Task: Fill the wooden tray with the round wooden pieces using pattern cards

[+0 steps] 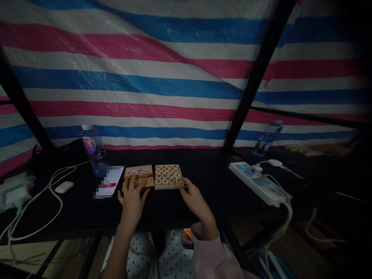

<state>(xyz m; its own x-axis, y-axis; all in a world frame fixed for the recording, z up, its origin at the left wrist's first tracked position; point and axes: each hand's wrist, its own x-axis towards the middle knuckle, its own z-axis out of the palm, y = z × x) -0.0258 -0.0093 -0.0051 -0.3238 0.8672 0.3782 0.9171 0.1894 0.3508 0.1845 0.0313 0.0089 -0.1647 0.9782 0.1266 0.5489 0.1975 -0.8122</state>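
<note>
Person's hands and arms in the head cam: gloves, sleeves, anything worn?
No gloves on either hand. Left hand: no sleeve in view on that arm. Right hand: loose pink sleeve, with its cuff at the wrist. The light is too dim to make out any ring, watch or marking.

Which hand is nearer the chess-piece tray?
Right. The right hand touches the chess-piece tray at its front right corner; the left hand rests on the orange lid beside it.

Red label on the water bottle reads roughly "Ganten" in white; yellow box lid carries dark brush-style Chinese characters, illegible; game pieces bear tiny red and dark characters, unreadable.
</note>
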